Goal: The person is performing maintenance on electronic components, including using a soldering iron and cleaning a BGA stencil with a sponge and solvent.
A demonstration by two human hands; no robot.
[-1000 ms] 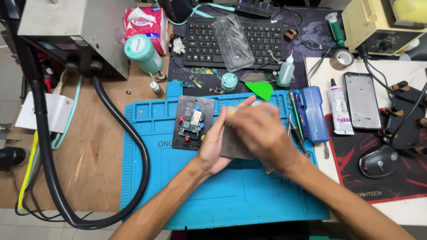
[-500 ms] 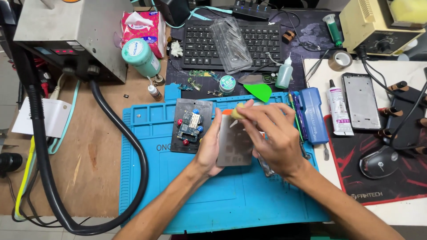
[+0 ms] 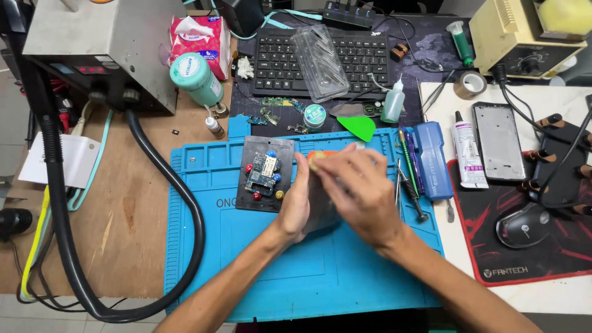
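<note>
My left hand grips the left edge of a grey phone lying on the blue work mat. My right hand covers most of the phone, with its fingertips pinched on a small orange tool at the phone's top edge. What the tool's tip touches is hidden by the fingers. Just left of my hands sits a black holder with a small circuit board pinned by coloured knobs.
On the mat's right are a blue case, a screwdriver and a green pick. Behind lie a keyboard, bottle and a hot-air station with black hose. To the right: glue tube, phone frame, mouse.
My right hand has shifted from lying flat over the phone to pinching the orange tool at its top edge. The left hand stays on the phone's left side.
</note>
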